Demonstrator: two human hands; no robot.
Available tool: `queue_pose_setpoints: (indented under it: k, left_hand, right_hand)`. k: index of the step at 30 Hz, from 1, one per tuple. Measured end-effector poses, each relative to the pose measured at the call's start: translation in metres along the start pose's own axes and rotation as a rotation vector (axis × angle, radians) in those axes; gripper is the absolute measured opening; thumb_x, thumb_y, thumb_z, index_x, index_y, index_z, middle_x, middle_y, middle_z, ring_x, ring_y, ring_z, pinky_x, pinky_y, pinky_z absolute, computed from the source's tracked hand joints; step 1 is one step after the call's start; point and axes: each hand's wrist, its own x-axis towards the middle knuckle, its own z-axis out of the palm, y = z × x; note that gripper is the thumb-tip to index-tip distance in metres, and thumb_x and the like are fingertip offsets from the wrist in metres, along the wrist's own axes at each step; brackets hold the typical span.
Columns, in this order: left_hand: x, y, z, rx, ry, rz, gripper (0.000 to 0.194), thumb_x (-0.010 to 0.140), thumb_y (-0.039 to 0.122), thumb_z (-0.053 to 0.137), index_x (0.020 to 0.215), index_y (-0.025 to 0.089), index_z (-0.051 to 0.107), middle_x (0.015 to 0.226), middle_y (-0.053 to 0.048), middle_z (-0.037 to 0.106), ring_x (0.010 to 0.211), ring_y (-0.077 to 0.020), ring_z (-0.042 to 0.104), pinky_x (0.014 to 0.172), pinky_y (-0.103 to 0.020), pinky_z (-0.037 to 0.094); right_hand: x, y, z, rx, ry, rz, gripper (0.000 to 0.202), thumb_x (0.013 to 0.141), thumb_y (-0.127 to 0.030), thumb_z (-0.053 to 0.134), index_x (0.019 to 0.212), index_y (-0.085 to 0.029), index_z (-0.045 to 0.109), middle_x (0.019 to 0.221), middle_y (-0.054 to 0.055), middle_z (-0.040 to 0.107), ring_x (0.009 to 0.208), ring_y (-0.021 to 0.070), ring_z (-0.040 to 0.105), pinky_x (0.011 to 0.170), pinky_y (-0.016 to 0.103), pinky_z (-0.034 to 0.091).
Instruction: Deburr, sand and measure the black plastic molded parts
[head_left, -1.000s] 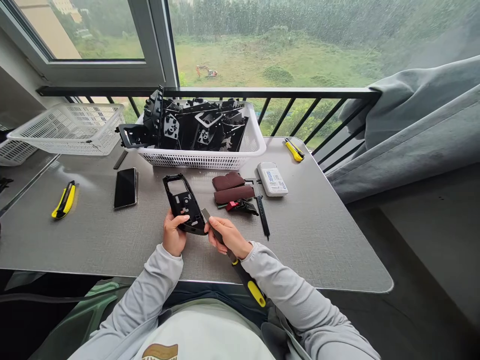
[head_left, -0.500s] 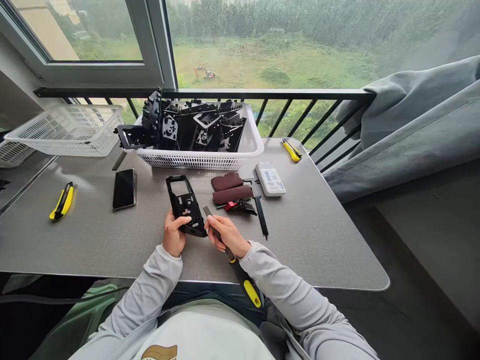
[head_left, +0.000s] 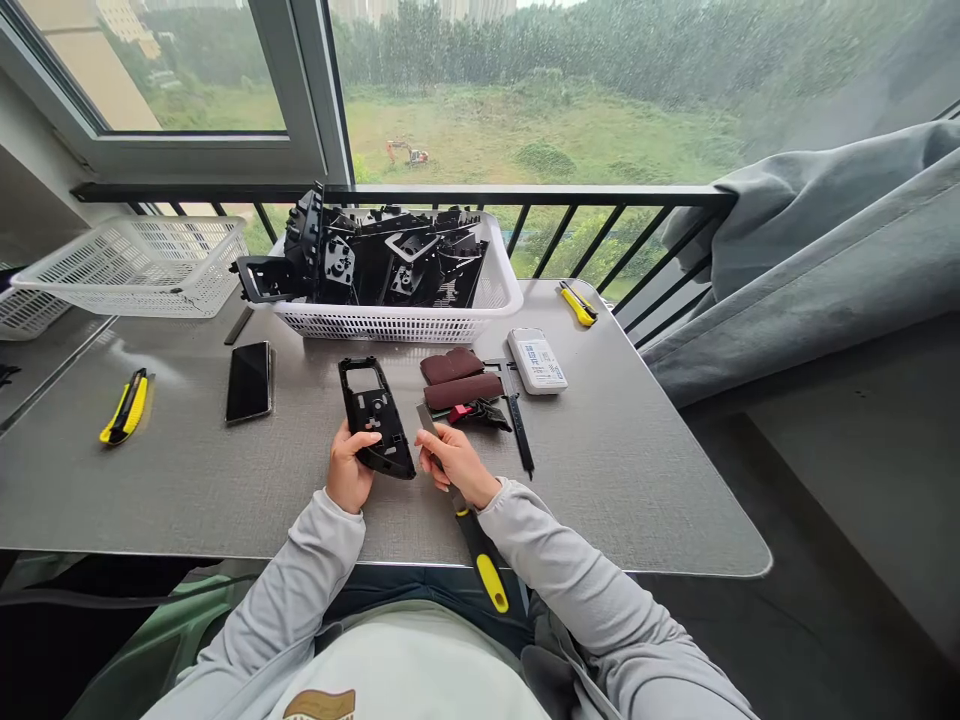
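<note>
My left hand (head_left: 350, 467) is closed on the lower left edge of a black plastic housing (head_left: 379, 415), thumb lying across its face. The housing is tilted, with a large window at its far end and small cutouts below. My right hand (head_left: 459, 464) grips a flat file (head_left: 480, 555) by its metal blade, the fingers wrapped near the tip. Its black and yellow handle points back toward my lap, under my right wrist. The file's tip stands a little to the right of the housing, apart from it.
Behind, a white basket (head_left: 390, 325) bears many black plastic parts. Brown sandpaper rolls (head_left: 463, 390), a caliper (head_left: 520, 430) and a white case (head_left: 537, 362) lie to the right. A phone (head_left: 249, 382) and yellow cutter (head_left: 124, 408) lie left, another cutter (head_left: 578, 304) far right.
The file's tip has shifted slightly right, away from the housing, and its handle has swung a little left. My left hand still holds the housing; the whole view has shifted slightly.
</note>
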Motion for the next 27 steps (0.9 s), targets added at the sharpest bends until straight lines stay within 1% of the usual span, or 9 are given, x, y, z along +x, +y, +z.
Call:
queue_pose_setpoints:
  k: [3, 6, 8, 10, 13, 16, 21, 24, 27]
  left_hand:
    - [0.002, 0.002, 0.0, -0.045, 0.079, 0.011, 0.041, 0.043, 0.018, 0.074, 0.083, 0.018, 0.068, 0.07, 0.004, 0.064, 0.064, -0.0129, 0.059, 0.059, -0.024, 0.046]
    - [0.004, 0.004, 0.001, -0.075, 0.108, 0.001, 0.041, 0.042, 0.018, 0.073, 0.082, 0.018, 0.068, 0.07, 0.003, 0.065, 0.065, -0.0134, 0.059, 0.061, -0.024, 0.046]
    - [0.006, 0.004, 0.0, -0.093, 0.115, -0.017, 0.038, 0.042, 0.017, 0.072, 0.08, 0.018, 0.067, 0.071, 0.003, 0.066, 0.065, -0.0135, 0.059, 0.061, -0.024, 0.046]
    - [0.008, 0.004, -0.001, -0.112, 0.132, -0.016, 0.032, 0.042, 0.017, 0.072, 0.074, 0.017, 0.065, 0.069, 0.003, 0.065, 0.064, -0.0134, 0.058, 0.06, -0.024, 0.046]
    - [0.012, 0.003, -0.005, -0.146, 0.172, 0.005, 0.027, 0.041, 0.016, 0.072, 0.066, 0.017, 0.062, 0.064, 0.004, 0.063, 0.062, -0.0127, 0.057, 0.058, -0.024, 0.045]
    - [0.015, 0.001, -0.007, -0.163, 0.197, 0.014, 0.028, 0.039, 0.016, 0.073, 0.064, 0.017, 0.06, 0.062, 0.004, 0.062, 0.061, -0.0122, 0.057, 0.058, -0.023, 0.045]
    - [0.019, -0.003, -0.008, -0.162, 0.195, 0.022, 0.033, 0.037, 0.016, 0.074, 0.066, 0.017, 0.059, 0.064, 0.004, 0.064, 0.062, -0.0126, 0.057, 0.06, -0.024, 0.045]
    - [0.021, -0.003, -0.008, -0.165, 0.208, 0.057, 0.035, 0.037, 0.016, 0.075, 0.067, 0.017, 0.058, 0.066, 0.004, 0.065, 0.063, -0.0121, 0.057, 0.061, -0.024, 0.044]
    - [0.023, 0.0, -0.006, -0.154, 0.215, 0.08, 0.035, 0.037, 0.016, 0.075, 0.068, 0.017, 0.058, 0.066, 0.004, 0.064, 0.062, -0.012, 0.057, 0.061, -0.025, 0.044]
  right_hand:
    - [0.009, 0.004, -0.005, -0.099, 0.023, -0.007, 0.039, 0.08, -0.058, 0.058, 0.081, -0.02, 0.049, 0.054, -0.008, 0.054, 0.029, 0.003, 0.029, 0.028, 0.017, 0.03]
    - [0.022, 0.004, -0.006, -0.398, 0.064, -0.006, 0.02, 0.089, -0.04, 0.051, 0.088, -0.02, 0.05, 0.063, -0.006, 0.055, 0.034, 0.0038, 0.035, 0.033, 0.018, 0.036]
    - [0.034, 0.0, -0.006, -0.551, 0.076, -0.011, 0.009, 0.09, -0.027, 0.051, 0.095, -0.02, 0.052, 0.065, -0.005, 0.056, 0.038, 0.0061, 0.042, 0.037, 0.019, 0.04]
    - [0.047, -0.007, -0.006, -0.658, 0.069, -0.027, 0.009, 0.088, -0.018, 0.052, 0.095, -0.019, 0.057, 0.066, -0.003, 0.06, 0.047, 0.0098, 0.053, 0.044, 0.021, 0.045]
    - [0.066, -0.021, -0.005, -0.853, 0.08, -0.08, 0.011, 0.083, -0.012, 0.059, 0.089, -0.019, 0.064, 0.078, 0.002, 0.067, 0.072, 0.0167, 0.065, 0.065, 0.026, 0.052]
    - [0.08, -0.033, 0.0, -1.049, 0.13, -0.128, 0.017, 0.08, -0.012, 0.065, 0.094, -0.018, 0.069, 0.097, 0.007, 0.069, 0.096, 0.0223, 0.064, 0.084, 0.03, 0.048]
    - [0.081, -0.047, 0.006, -1.303, 0.161, -0.155, 0.023, 0.083, -0.015, 0.064, 0.106, -0.013, 0.069, 0.112, 0.013, 0.064, 0.098, 0.0225, 0.063, 0.088, 0.029, 0.044]
    - [0.069, -0.061, -0.003, -1.419, 0.176, -0.202, 0.034, 0.086, -0.012, 0.058, 0.12, -0.013, 0.063, 0.121, 0.013, 0.06, 0.112, 0.0223, 0.055, 0.096, 0.029, 0.04]
    - [0.053, -0.076, -0.021, -1.526, 0.212, -0.197, 0.043, 0.083, -0.008, 0.055, 0.126, -0.014, 0.058, 0.129, 0.014, 0.056, 0.119, 0.0262, 0.048, 0.099, 0.034, 0.038]
